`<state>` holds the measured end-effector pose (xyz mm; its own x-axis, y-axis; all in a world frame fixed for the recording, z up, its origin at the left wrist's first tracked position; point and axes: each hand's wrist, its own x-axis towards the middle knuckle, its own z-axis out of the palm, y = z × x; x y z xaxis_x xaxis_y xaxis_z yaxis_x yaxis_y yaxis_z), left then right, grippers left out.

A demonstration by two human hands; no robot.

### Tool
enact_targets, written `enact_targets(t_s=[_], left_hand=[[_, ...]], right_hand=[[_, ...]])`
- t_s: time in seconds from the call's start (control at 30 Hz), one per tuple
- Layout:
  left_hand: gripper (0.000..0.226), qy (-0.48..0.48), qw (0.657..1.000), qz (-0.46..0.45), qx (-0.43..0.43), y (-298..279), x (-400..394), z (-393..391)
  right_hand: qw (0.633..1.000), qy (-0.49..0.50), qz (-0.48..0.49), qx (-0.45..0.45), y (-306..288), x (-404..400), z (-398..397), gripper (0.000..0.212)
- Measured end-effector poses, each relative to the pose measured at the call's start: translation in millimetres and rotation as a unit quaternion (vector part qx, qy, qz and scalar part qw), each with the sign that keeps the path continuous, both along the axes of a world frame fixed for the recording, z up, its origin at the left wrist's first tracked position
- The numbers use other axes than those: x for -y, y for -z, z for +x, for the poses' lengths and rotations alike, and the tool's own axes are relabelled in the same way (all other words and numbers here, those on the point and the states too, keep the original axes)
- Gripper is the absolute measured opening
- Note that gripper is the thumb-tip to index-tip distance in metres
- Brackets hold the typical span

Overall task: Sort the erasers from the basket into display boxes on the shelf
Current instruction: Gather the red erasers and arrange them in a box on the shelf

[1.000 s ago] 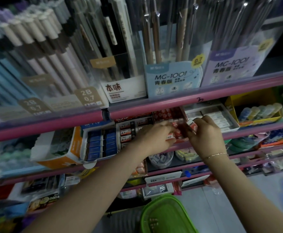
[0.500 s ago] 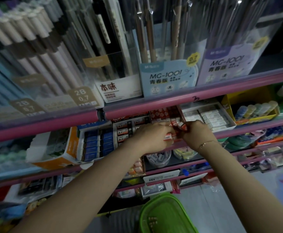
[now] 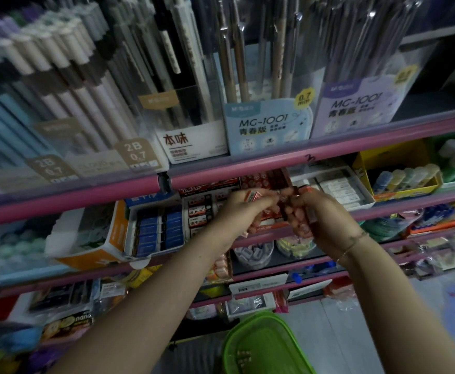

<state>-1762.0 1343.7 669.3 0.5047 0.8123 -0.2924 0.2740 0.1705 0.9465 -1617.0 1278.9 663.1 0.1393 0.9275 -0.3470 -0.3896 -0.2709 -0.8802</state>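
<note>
The left hand [image 3: 244,211] is curled, pinching a small orange-and-white wrapped eraser [image 3: 252,196] between thumb and forefinger; the right hand [image 3: 321,220] is likewise curled round a small red-wrapped eraser [image 3: 308,189] at its fingertips, a thin bracelet [image 3: 352,245] on the wrist; both hands meet just in front of the red cardboard display box [image 3: 264,180] on the second pink-edged shelf [image 3: 410,199]. The step in hand appears to be feeding these erasers into that box; the next move likely calls for turning each eraser to match the packed rows and sliding it into a free slot under the low shelf edge above. Beside the red box sit a blue-eraser box [image 3: 157,230] and a white-eraser tray [image 3: 340,188]; below, on the grey floor, stands the green plastic basket [image 3: 264,344], a few small pieces left inside; above hang clear cases of mechanical pencils [image 3: 267,125]; the aisle is dim.
</note>
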Motion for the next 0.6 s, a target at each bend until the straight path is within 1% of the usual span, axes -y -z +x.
enact_targets(t_s=[0.03,0.1,0.17,0.23,0.3,0.37,0.47,0.5,0.53,0.6], left_hand=[[0.010,0.001,1.000,-0.010,0.009,-2.2,3.1,0.3],[0.017,0.008,1.000,-0.005,-0.001,-5.0,8.8,0.7],[0.024,0.005,0.999,0.018,-0.027,-6.5,15.0,-0.2],[0.029,0.007,0.998,0.039,-0.056,-5.2,22.0,-1.7],[0.027,0.027,0.997,0.042,-0.063,-3.2,30.1,-1.3],[0.025,0.028,0.997,0.032,-0.057,-1.3,36.4,1.6],[0.018,-0.004,0.998,0.016,-0.054,-0.3,39.5,0.4],[0.014,-0.008,0.999,0.006,-0.044,-0.2,39.4,-2.3],[0.011,-0.007,0.999,-0.002,-0.032,-0.3,39.0,-5.8],[0.007,0.003,1.000,-0.001,-0.022,-2.0,36.4,-13.3]], right_hand=[[1.000,-0.005,0.007,-0.023,0.2,1.7,-4.1,0.020],[0.998,0.002,0.015,-0.067,0.4,4.6,-10.3,0.020],[0.993,0.045,0.015,-0.111,0.4,8.1,-14.6,0.022],[0.977,0.100,0.027,-0.186,1.3,10.0,-18.2,0.022],[0.951,0.142,0.053,-0.268,3.1,10.2,-23.8,0.020],[0.939,0.160,0.065,-0.297,5.0,10.5,-30.1,0.020],[0.939,0.147,0.083,-0.299,8.0,14.9,-33.8,0.021],[0.944,0.151,0.088,-0.280,8.3,16.7,-32.5,0.021],[0.954,0.166,0.091,-0.233,7.6,19.1,-29.4,0.021],[0.975,0.191,0.083,-0.073,4.8,25.1,-19.6,0.022]])
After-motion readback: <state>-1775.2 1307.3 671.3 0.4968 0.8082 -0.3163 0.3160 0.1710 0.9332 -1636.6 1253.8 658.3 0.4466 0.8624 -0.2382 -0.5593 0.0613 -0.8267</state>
